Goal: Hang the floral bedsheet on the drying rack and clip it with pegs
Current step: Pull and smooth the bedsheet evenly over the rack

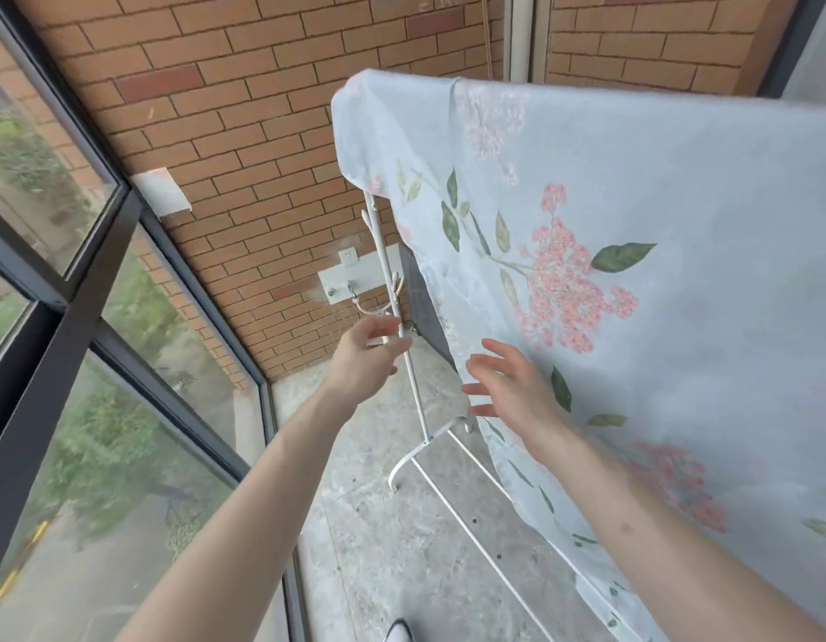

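Head view: thin floral bedsheet (656, 187) drapes the white tubular rack (413, 391); both hands' grip wide, holding nothing.

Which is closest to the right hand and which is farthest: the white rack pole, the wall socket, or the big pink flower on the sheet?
From the right hand, as the head view shows it:
1. White rack pole, just to its left.
2. Big pink flower, up and a little right, on the bedsheet.
3. Wall socket, farthest, up left on the brick wall.
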